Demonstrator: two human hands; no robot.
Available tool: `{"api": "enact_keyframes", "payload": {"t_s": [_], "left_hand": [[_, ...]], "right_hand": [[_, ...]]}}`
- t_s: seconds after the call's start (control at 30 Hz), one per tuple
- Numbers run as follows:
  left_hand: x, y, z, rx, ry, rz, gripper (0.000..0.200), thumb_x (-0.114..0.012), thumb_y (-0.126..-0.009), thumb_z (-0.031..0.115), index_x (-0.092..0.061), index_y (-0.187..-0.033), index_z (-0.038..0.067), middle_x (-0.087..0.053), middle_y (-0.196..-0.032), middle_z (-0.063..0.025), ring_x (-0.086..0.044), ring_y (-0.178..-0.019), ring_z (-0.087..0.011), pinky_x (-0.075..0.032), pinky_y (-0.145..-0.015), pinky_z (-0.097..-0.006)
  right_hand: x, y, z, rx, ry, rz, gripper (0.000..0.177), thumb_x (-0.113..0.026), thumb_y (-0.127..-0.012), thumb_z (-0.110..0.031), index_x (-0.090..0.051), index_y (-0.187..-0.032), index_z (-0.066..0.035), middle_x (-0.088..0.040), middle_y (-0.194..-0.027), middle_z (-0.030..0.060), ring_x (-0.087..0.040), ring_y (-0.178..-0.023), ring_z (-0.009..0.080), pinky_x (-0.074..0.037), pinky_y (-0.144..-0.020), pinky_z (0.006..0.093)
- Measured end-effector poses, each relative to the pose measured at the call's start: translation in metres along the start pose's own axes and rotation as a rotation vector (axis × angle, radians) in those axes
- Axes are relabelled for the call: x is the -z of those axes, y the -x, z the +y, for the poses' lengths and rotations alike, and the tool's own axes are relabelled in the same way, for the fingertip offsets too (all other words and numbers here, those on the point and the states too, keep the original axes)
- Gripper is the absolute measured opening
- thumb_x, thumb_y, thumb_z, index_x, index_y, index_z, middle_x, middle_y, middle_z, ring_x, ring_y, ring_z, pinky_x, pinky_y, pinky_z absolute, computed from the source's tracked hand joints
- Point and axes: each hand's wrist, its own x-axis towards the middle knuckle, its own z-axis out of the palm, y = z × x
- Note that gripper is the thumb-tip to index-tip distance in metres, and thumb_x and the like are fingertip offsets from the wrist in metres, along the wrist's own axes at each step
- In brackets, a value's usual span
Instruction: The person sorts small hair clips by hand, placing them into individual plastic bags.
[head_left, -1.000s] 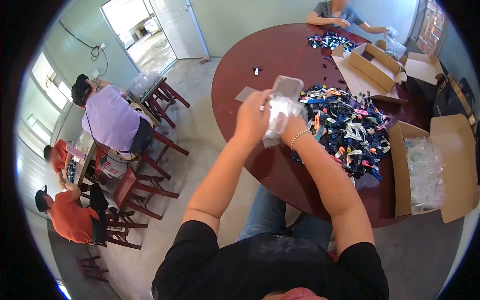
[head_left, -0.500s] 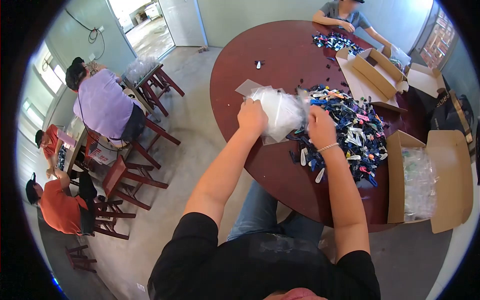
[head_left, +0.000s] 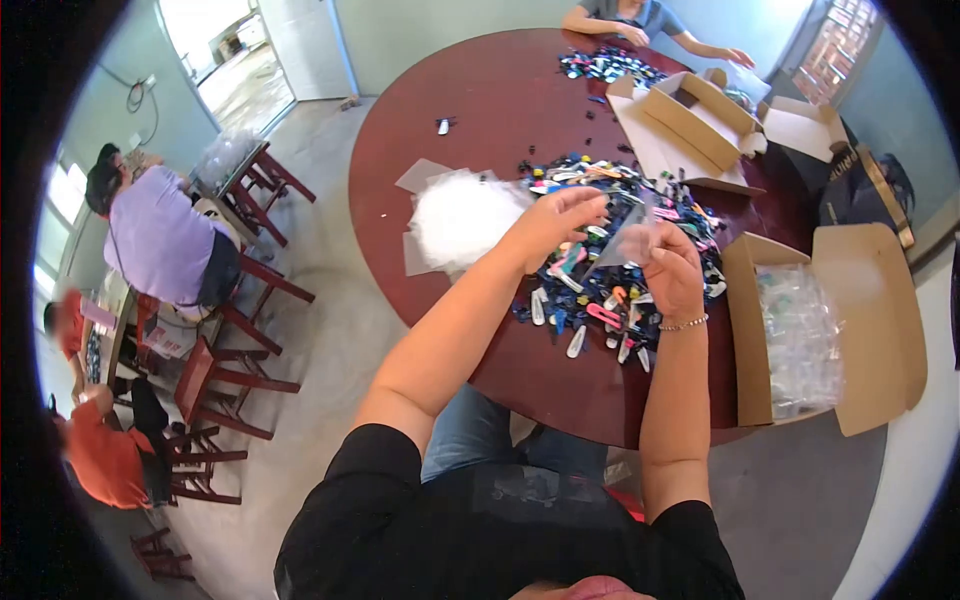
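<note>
My left hand and my right hand are raised over the round dark-red table, together pinching a small clear plastic bag between them. Below the hands lies a big heap of coloured hair clips, blue, white, pink and orange. A stack of clear plastic bags rests on the table to the left of my left hand, apart from it.
An open cardboard box holding filled clear bags sits at the right table edge. More open boxes stand at the back, where another person's hands work by a second clip pile. Other people sit at stools and benches on the left.
The stack of bags has been set down on the table at left. Both hands moved right over the clip heap and now hold a single small bag.
</note>
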Motion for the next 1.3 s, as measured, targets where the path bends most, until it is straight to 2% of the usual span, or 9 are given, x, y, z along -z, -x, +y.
{"api": "enact_keyframes", "payload": {"t_s": [0.07,0.2,0.53,0.73,0.83,1.0,1.1,1.17,1.3], "left_hand": [[-0.020,-0.003,0.000,-0.039,-0.031,-0.139,0.053,-0.063,-0.093,0.035,-0.052,-0.131,-0.001,-0.061,-0.118,-0.0089,-0.055,-0.108,-0.0148,-0.045,-0.091,-0.0319],[-0.028,-0.018,-0.022,-0.028,0.023,-0.210,0.039,-0.076,-0.081,0.011,-0.063,-0.116,0.002,-0.067,-0.094,-0.0007,-0.060,-0.075,-0.0061,-0.046,-0.068,-0.0191],[-0.017,-0.001,-0.013,0.028,-0.112,-0.197,0.014,-0.073,-0.083,0.014,-0.075,-0.091,0.002,-0.073,-0.084,-0.0057,-0.065,-0.075,-0.0090,-0.050,-0.068,-0.0220],[-0.017,-0.003,-0.020,-0.010,-0.216,-0.089,0.015,-0.072,-0.083,0.015,-0.075,-0.088,0.001,-0.073,-0.084,-0.0061,-0.066,-0.075,-0.0092,-0.049,-0.067,-0.0222],[-0.019,-0.002,-0.018,-0.043,-0.228,-0.062,0.013,-0.073,-0.083,0.013,-0.075,-0.087,0.001,-0.073,-0.082,-0.0051,-0.064,-0.073,-0.0079,-0.049,-0.066,-0.0222],[-0.020,0.001,-0.017,-0.145,-0.248,-0.026,0.012,-0.073,-0.082,0.008,-0.074,-0.087,-0.002,-0.070,-0.078,-0.0029,-0.060,-0.071,-0.0054,-0.049,-0.064,-0.0218],[-0.023,0.004,-0.013,-0.136,-0.271,-0.028,0.013,-0.074,-0.082,0.009,-0.074,-0.088,-0.001,-0.070,-0.079,-0.0023,-0.060,-0.070,-0.0052,-0.048,-0.063,-0.0217],[-0.025,0.006,-0.008,-0.131,-0.349,-0.032,0.013,-0.074,-0.082,0.010,-0.075,-0.088,-0.001,-0.071,-0.080,-0.0021,-0.060,-0.071,-0.0050,-0.048,-0.063,-0.0214],[-0.025,0.006,-0.010,-0.121,-0.467,-0.032,0.012,-0.074,-0.081,0.010,-0.075,-0.088,0.000,-0.071,-0.081,-0.0020,-0.061,-0.072,-0.0048,-0.048,-0.064,-0.0206]], "right_hand": [[0.018,0.002,-0.003,0.000,-0.046,-0.060,0.003,-0.054,-0.083,-0.003,-0.052,-0.084,-0.003,-0.065,-0.105,0.0181,-0.065,-0.100,0.0265,-0.051,-0.094,0.0421],[0.024,0.005,-0.013,-0.049,0.141,0.092,0.004,-0.052,-0.081,0.001,-0.052,-0.081,-0.004,-0.065,-0.088,0.0113,-0.065,-0.074,0.0168,-0.056,-0.071,0.0303],[0.014,0.004,-0.009,-0.056,0.417,0.278,0.006,-0.060,-0.089,0.000,-0.057,-0.093,-0.003,-0.066,-0.085,0.0067,-0.063,-0.074,0.0113,-0.051,-0.067,0.0232],[-0.009,0.003,-0.012,0.298,0.676,0.392,0.021,-0.066,-0.085,0.001,-0.061,-0.106,-0.001,-0.065,-0.104,0.0080,-0.062,-0.093,0.0154,-0.050,-0.081,0.0281],[-0.033,0.006,-0.021,0.692,1.448,0.350,0.022,-0.073,-0.074,0.001,-0.066,-0.095,-0.002,-0.066,-0.102,0.0105,-0.063,-0.090,0.0244,-0.050,-0.080,0.0330],[-0.055,-0.001,-0.017,0.718,1.609,0.214,0.028,-0.075,-0.071,-0.001,-0.067,-0.098,-0.002,-0.066,-0.097,0.0105,-0.062,-0.086,0.0279,-0.050,-0.079,0.0349],[-0.054,-0.002,-0.016,0.699,1.528,0.472,0.028,-0.075,-0.071,-0.002,-0.067,-0.098,-0.003,-0.065,-0.092,0.0108,-0.062,-0.082,0.0258,-0.050,-0.075,0.0335],[-0.043,0.006,-0.020,0.363,1.409,0.316,0.022,-0.075,-0.072,-0.002,-0.066,-0.091,-0.003,-0.064,-0.085,0.0091,-0.061,-0.076,0.0223,-0.050,-0.069,0.0316],[-0.050,0.011,-0.030,0.273,1.460,0.192,0.014,-0.073,-0.076,-0.003,-0.060,-0.078,-0.002,-0.062,-0.073,0.0054,-0.059,-0.068,0.0197,-0.047,-0.062,0.0305]]}}
